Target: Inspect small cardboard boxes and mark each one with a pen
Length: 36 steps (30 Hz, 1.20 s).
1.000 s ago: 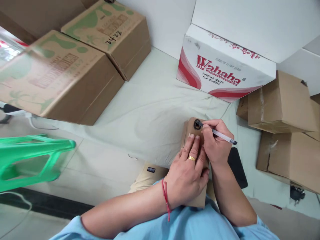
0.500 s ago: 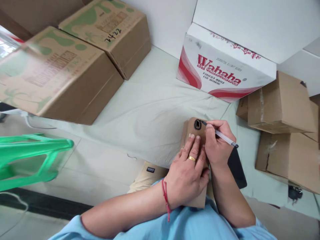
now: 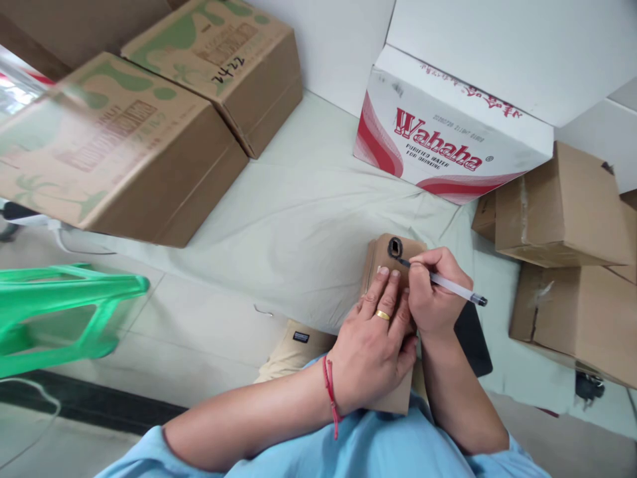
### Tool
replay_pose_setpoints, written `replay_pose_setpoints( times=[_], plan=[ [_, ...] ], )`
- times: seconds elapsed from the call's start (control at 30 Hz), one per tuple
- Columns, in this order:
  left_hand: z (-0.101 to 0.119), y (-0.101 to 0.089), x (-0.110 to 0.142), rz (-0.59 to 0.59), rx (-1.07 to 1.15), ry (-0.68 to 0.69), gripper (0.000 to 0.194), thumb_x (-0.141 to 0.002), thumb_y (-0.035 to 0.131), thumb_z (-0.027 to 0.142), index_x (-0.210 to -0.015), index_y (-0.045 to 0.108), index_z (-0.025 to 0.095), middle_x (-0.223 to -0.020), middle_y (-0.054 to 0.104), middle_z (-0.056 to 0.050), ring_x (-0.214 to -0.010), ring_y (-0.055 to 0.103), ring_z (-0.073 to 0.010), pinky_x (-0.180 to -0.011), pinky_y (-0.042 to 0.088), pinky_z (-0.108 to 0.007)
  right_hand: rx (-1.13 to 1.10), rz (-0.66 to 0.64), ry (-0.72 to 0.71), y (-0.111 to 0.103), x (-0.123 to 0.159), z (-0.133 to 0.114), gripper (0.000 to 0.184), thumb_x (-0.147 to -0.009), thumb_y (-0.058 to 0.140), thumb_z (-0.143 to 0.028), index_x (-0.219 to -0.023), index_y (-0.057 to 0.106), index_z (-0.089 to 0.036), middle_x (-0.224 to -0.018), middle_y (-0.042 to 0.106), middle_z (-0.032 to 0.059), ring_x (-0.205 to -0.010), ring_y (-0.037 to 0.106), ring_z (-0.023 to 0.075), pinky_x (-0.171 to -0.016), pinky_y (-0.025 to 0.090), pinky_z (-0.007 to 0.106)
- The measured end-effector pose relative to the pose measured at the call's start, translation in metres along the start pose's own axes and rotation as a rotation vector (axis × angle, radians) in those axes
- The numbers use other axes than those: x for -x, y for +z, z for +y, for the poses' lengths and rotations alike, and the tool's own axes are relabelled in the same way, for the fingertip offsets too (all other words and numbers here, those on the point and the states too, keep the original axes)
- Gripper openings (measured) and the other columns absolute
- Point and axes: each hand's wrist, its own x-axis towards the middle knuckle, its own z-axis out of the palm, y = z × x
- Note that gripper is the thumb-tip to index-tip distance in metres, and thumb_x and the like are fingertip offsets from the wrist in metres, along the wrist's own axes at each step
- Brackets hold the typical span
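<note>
left hand (image 3: 374,352) flat on carton (image 3: 391,399) at cloth edge (image 3: 308,311) | right hand (image 3: 440,292) pinching pen (image 3: 454,285) | Wahaha box (image 3: 445,133) apart

The small box (image 3: 394,398) is matt brown cardboard; the pen (image 3: 454,287) has a smooth plastic barrel. Creased, matt cloth covers the table (image 3: 298,206). The Wahaha carton (image 3: 448,182) is smooth printed cardboard, the stool (image 3: 74,287) glossy plastic, the ring (image 3: 383,315) shiny metal, the bracelet (image 3: 329,385) thin cord.
</note>
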Motion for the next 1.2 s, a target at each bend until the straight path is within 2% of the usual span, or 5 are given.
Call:
replay_pose_setpoints(
  times=[0.5, 0.7, 0.8, 0.93, 1.2],
  plan=[
    [-0.004, 0.0, 0.001, 0.049, -0.018, 0.012, 0.06, -0.099, 0.062, 0.027, -0.154, 0.053, 0.005, -0.172, 0.042, -0.027, -0.167, 0.03, -0.0411, -0.123, 0.053, -0.053, -0.128, 0.213, 0.306, -0.028, 0.011, 0.031, 0.026, -0.092, 0.072, -0.044, -0.101, 0.072, -0.02, -0.076, 0.066, -0.0012, -0.058, 0.056, 0.0129, -0.055, 0.045, 0.026],
    [-0.008, 0.001, -0.003, 0.076, 0.044, 0.059, 0.056, -0.101, 0.059, 0.022, -0.155, 0.051, 0.009, -0.171, 0.044, -0.025, -0.168, 0.03, -0.0368, -0.129, 0.047, -0.058, -0.185, -0.244, 0.787, -0.08, 0.042, 0.095, 0.056, -0.08, 0.075, -0.075, -0.071, 0.061, -0.021, -0.051, 0.039, -0.0085, -0.046, 0.028, 0.0092, -0.046, 0.02, 0.027],
    [-0.012, 0.004, -0.011, 0.066, 0.054, 0.093, 0.053, -0.104, 0.06, 0.024, -0.154, 0.052, 0.009, -0.171, 0.044, -0.025, -0.167, 0.031, -0.0365, -0.132, 0.042, -0.059, 0.068, -0.46, 0.717, -0.094, 0.065, 0.105, 0.057, -0.085, 0.065, -0.076, -0.075, 0.068, -0.02, -0.051, 0.047, -0.0043, -0.05, 0.042, 0.0146, -0.052, 0.032, 0.03],
    [-0.016, 0.001, -0.02, 0.005, 0.072, 0.119, 0.057, -0.106, 0.063, 0.037, -0.156, 0.052, 0.012, -0.172, 0.041, -0.026, -0.167, 0.03, -0.0384, -0.132, 0.037, -0.063, 0.448, -0.293, 0.527, -0.112, 0.094, 0.107, 0.064, -0.097, 0.052, -0.066, -0.129, 0.073, -0.015, -0.085, 0.073, 0.011, -0.085, 0.068, 0.0307, -0.079, 0.052, 0.042],
    [0.003, -0.024, 0.014, -0.059, -0.045, 0.248, 0.084, -0.1, 0.06, 0.072, -0.163, 0.046, 0.018, -0.178, 0.031, -0.026, -0.171, 0.002, -0.0461, -0.132, 0.003, -0.076, 0.837, -0.377, 0.386, -0.138, 0.16, 0.122, 0.084, -0.099, 0.056, -0.06, -0.157, 0.045, 0.0, -0.149, 0.057, 0.034, -0.128, 0.052, 0.0475, -0.098, 0.052, 0.06]
  ],
)
